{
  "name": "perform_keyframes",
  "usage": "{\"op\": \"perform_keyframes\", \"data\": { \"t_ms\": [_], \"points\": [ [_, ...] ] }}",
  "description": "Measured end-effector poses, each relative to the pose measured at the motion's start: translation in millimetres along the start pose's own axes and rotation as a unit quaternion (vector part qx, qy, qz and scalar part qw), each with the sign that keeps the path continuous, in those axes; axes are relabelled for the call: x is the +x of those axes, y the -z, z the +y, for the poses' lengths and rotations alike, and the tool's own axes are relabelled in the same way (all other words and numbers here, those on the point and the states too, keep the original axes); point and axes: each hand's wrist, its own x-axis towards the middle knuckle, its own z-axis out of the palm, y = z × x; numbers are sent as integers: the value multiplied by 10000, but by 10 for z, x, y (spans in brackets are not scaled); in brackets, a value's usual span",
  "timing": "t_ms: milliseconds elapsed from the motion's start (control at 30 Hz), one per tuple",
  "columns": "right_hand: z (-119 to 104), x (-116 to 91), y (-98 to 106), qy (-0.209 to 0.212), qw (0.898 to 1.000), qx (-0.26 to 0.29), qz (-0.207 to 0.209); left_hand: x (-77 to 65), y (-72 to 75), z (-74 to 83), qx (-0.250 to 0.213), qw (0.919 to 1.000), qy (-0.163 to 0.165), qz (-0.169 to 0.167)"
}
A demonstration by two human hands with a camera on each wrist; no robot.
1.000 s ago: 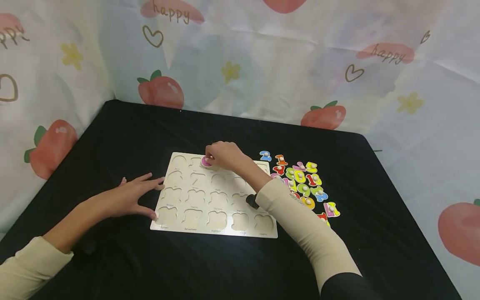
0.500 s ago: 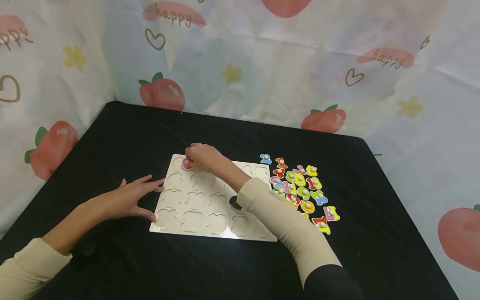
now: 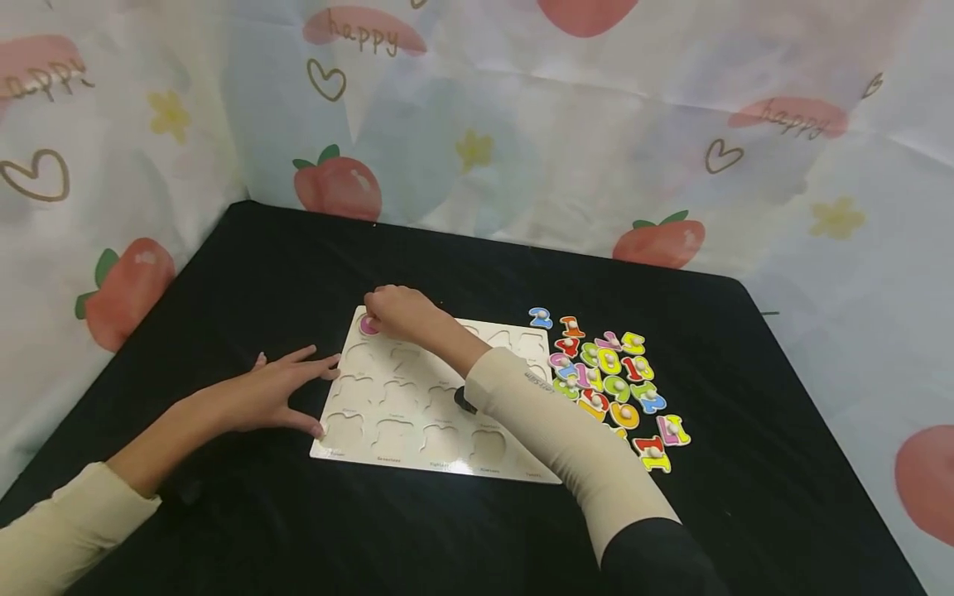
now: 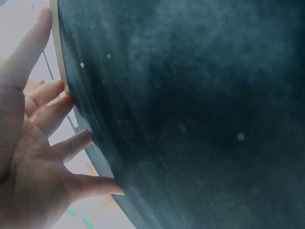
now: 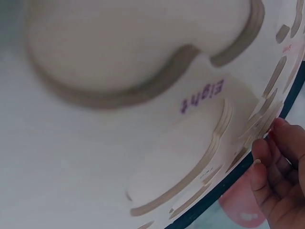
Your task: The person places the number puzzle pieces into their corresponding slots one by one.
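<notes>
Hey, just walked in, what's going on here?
A person is working on a number puzzle. Their right hand holds a pink piece at the board's top-left corner; whether it's seated isn't clear. Their left hand touches the left edge of the board. The other visible slots are empty, and loose number pieces lie to the right.

Head view above board (image 3: 417, 399) (others nearer)

cream sleeves (image 3: 566, 447) | black upper right sleeve (image 3: 659, 559) | dark lettering (image 3: 540, 382), perhaps, near right cuff (image 3: 488, 379)

a pale fruit-printed backdrop (image 3: 551, 157) behind a black table (image 3: 760, 414)
</notes>
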Motion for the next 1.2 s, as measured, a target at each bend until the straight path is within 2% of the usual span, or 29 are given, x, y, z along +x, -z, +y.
{"op": "perform_keyframes", "data": {
  "t_ms": [367, 800, 1200],
  "points": [
    [-43, 30, -37, -132, 9996, -238, -115, 14, -5, 9, -30, 10000, 62, -59],
    [-111, 27, -38, -450, 9988, -190, -23, 5, -1, 10, -108, 9999, 66, 4],
    [-111, 26, -3, -395, 9990, -12, -221, -2, -1, 37, -103, 9999, 53, -8]
  ]
}}
